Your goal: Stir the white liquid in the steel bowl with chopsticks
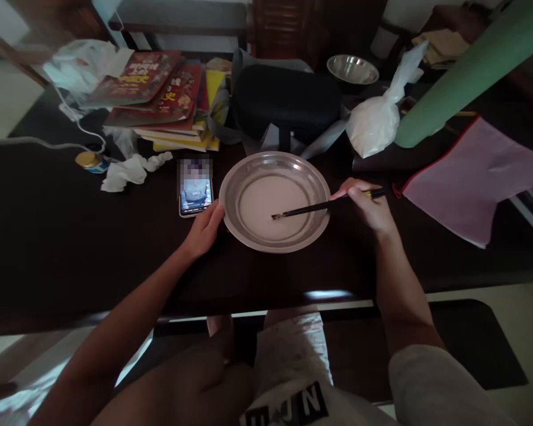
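A wide metal bowl (274,242) with a pale, whitish content inside stands on the dark table in front of me. My left hand (206,228) grips its left rim, thumb at the edge and the other fingers partly hidden. My right hand (368,206) is closed around the handle of a thin black brush (311,207) at the bowl's right side. The brush slants down to the left, its tip over or in the whitish content; I cannot tell whether it touches. Left of the bowl lies a lit phone (196,192), close to my left fingers.
Crumpled tissue (127,171) and a small jar (91,161) lie at left, before stacked books (160,106). Behind the bowl sits a black case (286,100). A tied bag of white powder (373,127), a green roll (466,83), a pink mesh bag (466,177) and another metal bowl (352,69) are to the right.
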The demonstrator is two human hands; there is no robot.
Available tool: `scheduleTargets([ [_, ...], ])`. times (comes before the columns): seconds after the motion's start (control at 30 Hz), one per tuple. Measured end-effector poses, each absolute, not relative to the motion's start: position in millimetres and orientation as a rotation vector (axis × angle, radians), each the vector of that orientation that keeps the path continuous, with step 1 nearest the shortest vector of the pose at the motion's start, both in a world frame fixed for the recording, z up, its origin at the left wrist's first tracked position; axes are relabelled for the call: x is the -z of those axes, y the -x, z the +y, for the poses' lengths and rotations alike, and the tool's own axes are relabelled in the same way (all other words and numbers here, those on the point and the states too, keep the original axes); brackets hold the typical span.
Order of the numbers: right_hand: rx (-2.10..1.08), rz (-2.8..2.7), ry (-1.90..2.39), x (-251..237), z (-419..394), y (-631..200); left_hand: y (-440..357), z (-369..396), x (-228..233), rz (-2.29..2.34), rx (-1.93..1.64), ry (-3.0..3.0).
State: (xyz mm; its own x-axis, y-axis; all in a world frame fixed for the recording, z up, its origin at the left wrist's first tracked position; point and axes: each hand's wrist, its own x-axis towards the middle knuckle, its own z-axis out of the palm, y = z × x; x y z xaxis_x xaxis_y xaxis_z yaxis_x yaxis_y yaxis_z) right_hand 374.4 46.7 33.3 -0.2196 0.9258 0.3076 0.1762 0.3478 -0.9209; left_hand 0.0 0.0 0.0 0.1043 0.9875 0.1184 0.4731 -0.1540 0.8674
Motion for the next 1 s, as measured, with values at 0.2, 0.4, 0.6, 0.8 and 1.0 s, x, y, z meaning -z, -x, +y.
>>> scheduleTargets([
  [0.2,-0.866,-1.611,1.076,-34.4,47.4,-378.4,-2.8,0.7,4.2,1.502,-1.030,-1.703],
  [0.4,-0.968,-1.711,1.021,-34.2,45.6,-374.4,0.4,1.2,4.2,1.493,-0.961,-1.740],
  [0.6,-0.912,-1.546,1.041,-35.5,45.4,-375.3,0.2,0.7,-0.3,1.469,-0.916,-1.757],
  [0.8,-0.953,-1.717,1.037,-35.1,45.5,-373.5,1.4,0.7,-0.9,1.452,-0.906,-1.763],
  [1.0,-0.943,-1.611,1.043,-33.9,46.1,-377.0,2.3,0.7,0.0,1.461,-0.928,-1.765],
])
